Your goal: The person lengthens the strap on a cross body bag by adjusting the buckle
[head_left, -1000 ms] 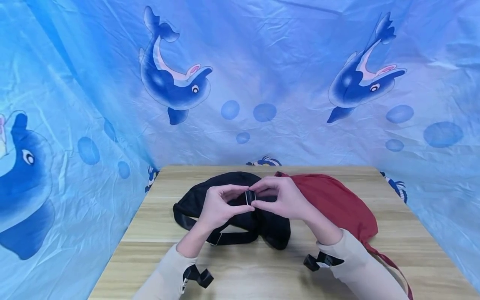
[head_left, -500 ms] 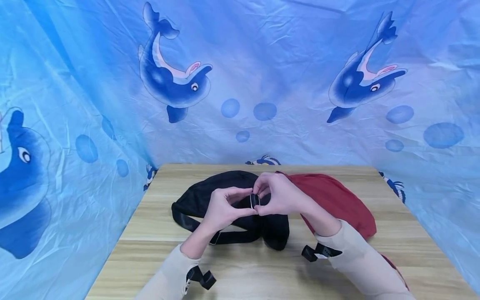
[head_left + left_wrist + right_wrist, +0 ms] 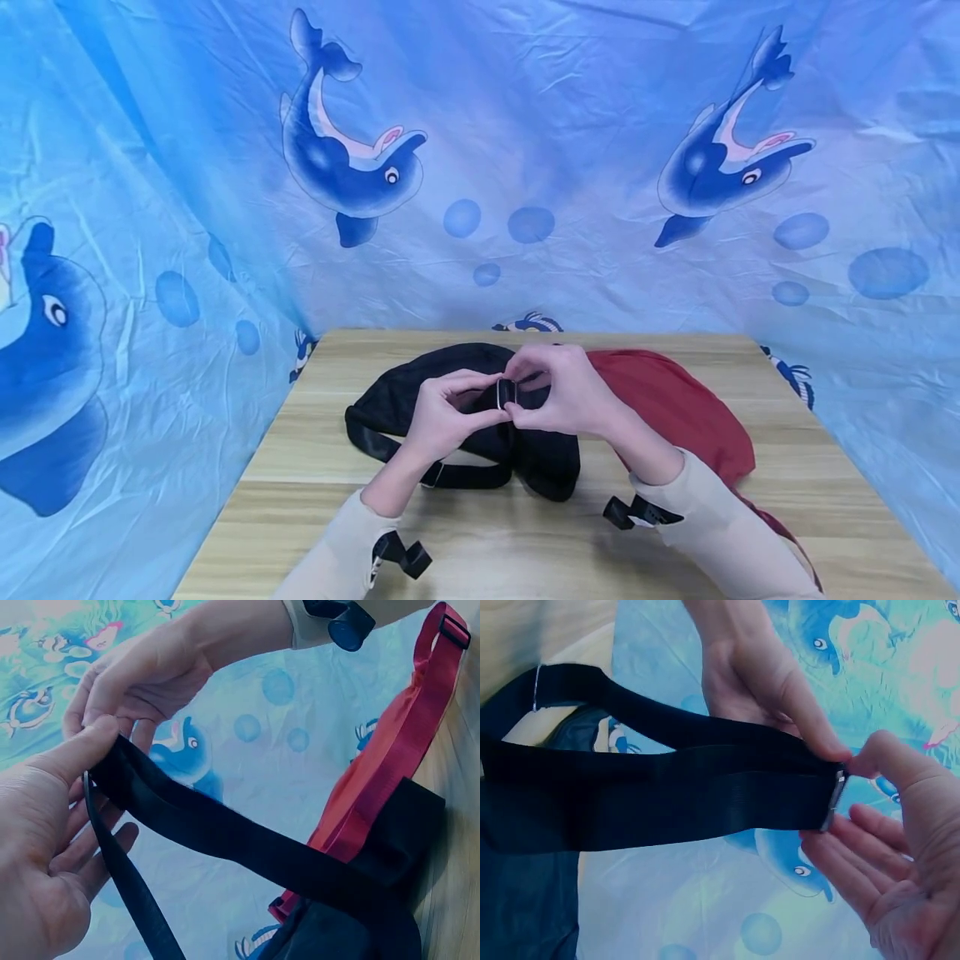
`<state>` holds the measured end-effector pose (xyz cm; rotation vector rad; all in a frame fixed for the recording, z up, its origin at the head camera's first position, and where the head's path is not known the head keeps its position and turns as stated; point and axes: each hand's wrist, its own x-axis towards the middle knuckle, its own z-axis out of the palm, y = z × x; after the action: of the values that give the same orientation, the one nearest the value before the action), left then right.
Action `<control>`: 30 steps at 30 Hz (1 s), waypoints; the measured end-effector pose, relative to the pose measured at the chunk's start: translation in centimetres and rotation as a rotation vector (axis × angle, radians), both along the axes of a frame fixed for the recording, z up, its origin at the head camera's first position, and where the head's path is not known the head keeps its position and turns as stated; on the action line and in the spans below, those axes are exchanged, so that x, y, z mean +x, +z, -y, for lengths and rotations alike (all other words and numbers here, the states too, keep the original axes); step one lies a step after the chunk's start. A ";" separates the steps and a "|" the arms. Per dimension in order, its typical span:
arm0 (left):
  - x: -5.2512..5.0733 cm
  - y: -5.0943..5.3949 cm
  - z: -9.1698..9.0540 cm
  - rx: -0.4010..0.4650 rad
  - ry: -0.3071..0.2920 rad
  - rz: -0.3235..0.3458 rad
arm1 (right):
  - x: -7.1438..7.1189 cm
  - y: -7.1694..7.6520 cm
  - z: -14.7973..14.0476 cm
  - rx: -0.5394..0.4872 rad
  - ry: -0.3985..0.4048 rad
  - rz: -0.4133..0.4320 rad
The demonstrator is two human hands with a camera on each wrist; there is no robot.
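A metal buckle on a black strap is held up above the black bag. My left hand pinches the strap at the buckle between thumb and fingers; in the left wrist view the strap runs down from there to the bag. Opposite it, my right hand pinches the buckle's other side, thumb below and fingers above in the head view. In the right wrist view the buckle sits at the strap's folded end, touched by the fingertips of my right hand.
A red bag lies on the wooden table to the right of the black bag, its red strap trailing toward the front right. A blue dolphin-print sheet hangs behind and at both sides. Each wrist carries a small black camera.
The buckle has turned and shifted slightly between my hands, both of which still hold it. My right hand's fingers have changed their position on it. The bags lie nearly as before.
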<state>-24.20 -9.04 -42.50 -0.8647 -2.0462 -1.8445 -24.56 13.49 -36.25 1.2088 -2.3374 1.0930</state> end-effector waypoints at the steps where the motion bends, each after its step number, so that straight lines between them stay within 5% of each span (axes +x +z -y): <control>1: 0.0 0.1 0.1 -0.012 0.013 0.005 | 0.0 0.0 0.0 -0.001 0.003 -0.012; 9: 0.2 0.6 0.3 -0.077 0.054 0.054 | -0.2 0.3 0.3 0.034 0.041 0.035; 19: 0.7 0.9 0.3 -0.151 0.064 0.046 | -0.5 0.8 0.4 0.239 0.017 0.049; 30: 0.8 1.5 0.7 -0.172 0.102 0.069 | -0.5 0.9 0.5 0.205 -0.004 0.061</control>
<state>-23.38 -9.72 -41.00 -0.7315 -2.2731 -1.6868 -25.08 12.99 -35.34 1.2551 -2.5483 0.9183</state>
